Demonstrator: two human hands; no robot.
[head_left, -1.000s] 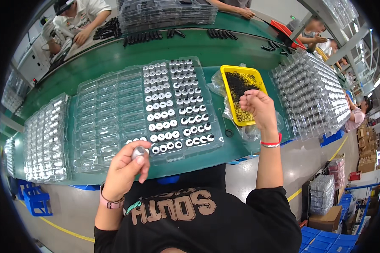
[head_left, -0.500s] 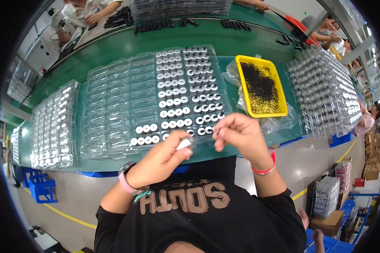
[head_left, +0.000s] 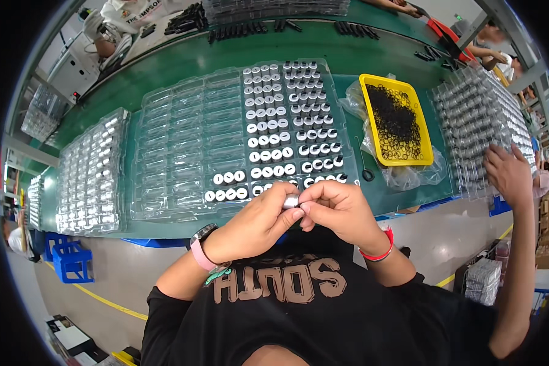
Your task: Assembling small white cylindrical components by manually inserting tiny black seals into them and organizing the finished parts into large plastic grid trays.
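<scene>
A short silver-white cylinder (head_left: pixel 291 200) is pinched in my left hand (head_left: pixel 259 216), low over the near edge of the tray. My right hand (head_left: pixel 338 210) meets it at the cylinder's right end, thumb and forefinger pressed together. A tiny black ring seems to be at those fingertips, mostly hidden now. Beyond my hands lies a clear plastic tray (head_left: pixel 186 131), its right columns filled with rows of white-topped cylinders (head_left: pixel 271 139). Those in the rightmost block (head_left: pixel 314 121) show black parts on them. To the right, a yellow bin (head_left: pixel 426 143) holds many thin black rings (head_left: pixel 396 119).
Stacks of clear trays stand at left (head_left: pixel 91 177) and right (head_left: pixel 476 122). Another person's hand (head_left: pixel 507 174) touches the right stack. A loose black ring (head_left: pixel 368 175) lies near the bin. Black tubular parts (head_left: pixel 238 30) line the far side of the green table (head_left: pixel 226 52).
My hands have come together, right fingers now at the cylinder's end instead of apart from it. Another person's arm has reached in at the right. The whole view has shifted slightly.
</scene>
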